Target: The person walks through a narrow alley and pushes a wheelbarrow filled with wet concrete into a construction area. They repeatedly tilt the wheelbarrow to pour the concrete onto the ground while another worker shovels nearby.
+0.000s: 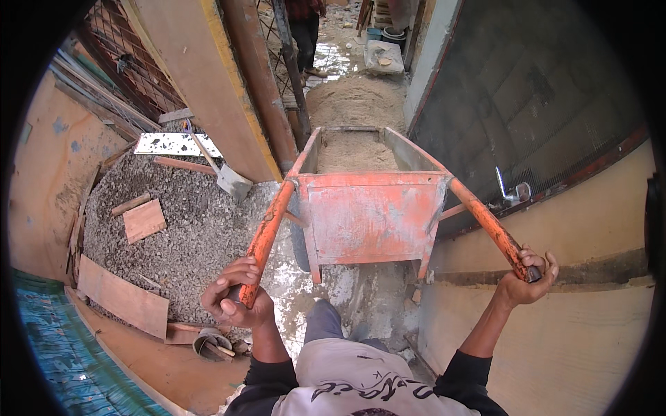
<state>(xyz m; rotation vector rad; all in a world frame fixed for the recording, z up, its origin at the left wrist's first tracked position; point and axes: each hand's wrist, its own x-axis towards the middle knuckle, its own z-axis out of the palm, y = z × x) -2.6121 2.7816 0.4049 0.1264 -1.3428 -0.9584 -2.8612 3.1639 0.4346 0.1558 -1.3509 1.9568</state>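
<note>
An orange wheelbarrow point(374, 218) with worn, scraped paint stands in front of me, its box holding a layer of sand point(355, 151). My left hand point(239, 291) is wrapped round the end of its left handle, with some fingers loosely curled. At the end of the right handle, my right hand point(531, 279) grips from below and outside. Both handles slope toward me from the sides of the box. Part of a dark wheel point(298, 239) shows beneath the left side; the rest is hidden by the box.
A sand heap point(357, 97) lies ahead in the narrow passage, where a person point(304, 31) stands. Gravel point(187, 215), a shovel point(232, 182) and wood pieces point(144, 220) lie left, near a small bucket point(210, 342). A door frame point(263, 83) and a dark panel point(534, 97) flank the wheelbarrow.
</note>
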